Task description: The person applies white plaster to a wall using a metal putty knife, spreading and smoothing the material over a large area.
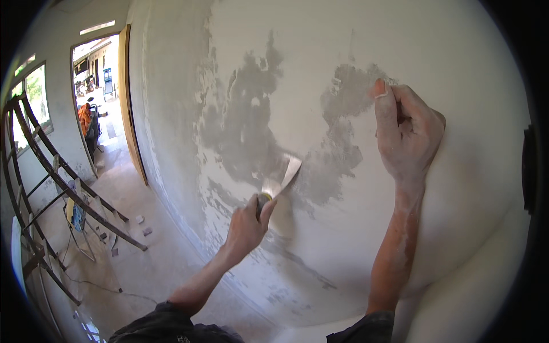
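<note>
My left hand (246, 228) is wrapped round the handle of a putty knife (282, 180). The blade's wide end meets the wall (297, 120) between two grey patches (246, 123), where the pale coating is uneven or worn through. Higher up on the right, my right hand (412, 128) is closed against the wall, dusted with white powder. Its thumb points up beside the curled fingers, next to another grey patch (349, 94). Whatever those fingers may hold is hidden.
To the left stands a dark ladder (80, 197) with splayed legs. Behind it, an open wooden door (126, 103) leads to a bright yard with a parked motorbike (91, 123). A cable (108, 286) and small rubble (147, 231) lie on the dusty floor (160, 257).
</note>
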{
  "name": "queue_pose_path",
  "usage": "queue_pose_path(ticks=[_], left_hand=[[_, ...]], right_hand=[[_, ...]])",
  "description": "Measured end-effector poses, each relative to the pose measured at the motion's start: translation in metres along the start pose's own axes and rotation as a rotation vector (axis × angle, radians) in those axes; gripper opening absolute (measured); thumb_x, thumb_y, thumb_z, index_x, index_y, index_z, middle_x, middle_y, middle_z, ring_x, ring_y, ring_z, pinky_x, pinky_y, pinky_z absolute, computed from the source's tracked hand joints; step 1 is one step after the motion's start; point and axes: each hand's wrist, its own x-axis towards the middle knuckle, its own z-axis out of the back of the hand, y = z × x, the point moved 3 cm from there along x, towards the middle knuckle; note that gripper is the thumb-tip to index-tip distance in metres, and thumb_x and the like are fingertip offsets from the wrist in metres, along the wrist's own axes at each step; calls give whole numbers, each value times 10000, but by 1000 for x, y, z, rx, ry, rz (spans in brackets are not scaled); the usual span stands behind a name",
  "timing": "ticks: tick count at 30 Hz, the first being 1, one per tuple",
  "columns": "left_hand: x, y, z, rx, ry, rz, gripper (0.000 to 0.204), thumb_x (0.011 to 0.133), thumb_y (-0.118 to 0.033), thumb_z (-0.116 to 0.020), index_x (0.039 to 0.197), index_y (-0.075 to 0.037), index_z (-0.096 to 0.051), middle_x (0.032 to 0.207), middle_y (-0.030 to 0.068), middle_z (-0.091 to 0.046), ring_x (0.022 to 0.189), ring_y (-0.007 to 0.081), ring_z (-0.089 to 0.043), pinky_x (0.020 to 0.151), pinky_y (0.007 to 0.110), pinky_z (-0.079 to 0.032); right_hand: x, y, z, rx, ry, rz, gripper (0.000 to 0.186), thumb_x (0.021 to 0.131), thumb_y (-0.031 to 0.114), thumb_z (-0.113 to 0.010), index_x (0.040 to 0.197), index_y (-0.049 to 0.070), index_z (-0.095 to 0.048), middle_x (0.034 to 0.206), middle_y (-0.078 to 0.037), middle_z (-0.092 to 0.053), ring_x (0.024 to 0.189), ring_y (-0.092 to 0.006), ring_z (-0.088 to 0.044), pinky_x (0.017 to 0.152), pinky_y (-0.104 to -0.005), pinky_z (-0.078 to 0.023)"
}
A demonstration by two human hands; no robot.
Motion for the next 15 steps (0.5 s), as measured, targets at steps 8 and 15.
queue_pose_path(ticks=[8, 15], left_hand=[[-1, -13, 4, -11, 77, 102, 346, 995, -276, -558, 855, 40, -557, 554, 186, -527, 468, 333, -521, 489, 405, -406], [32, -45, 3, -58, -6, 42, 365, 1000, -279, -545, 830, 44, -552, 577, 200, -513, 477, 269, -515, 498, 399, -393]], right_hand=[[-4, -3, -1, -27, -10, -2, 264, 966, 185, -621, 787, 9, -703, 467, 63, -399, 431, -14, -341, 408, -219, -225], [-3, -2, -1, -24, -24, -40, 266, 962, 197, -632, 796, 3, -705, 473, 63, -388, 442, -13, -336, 429, -215, -239]])
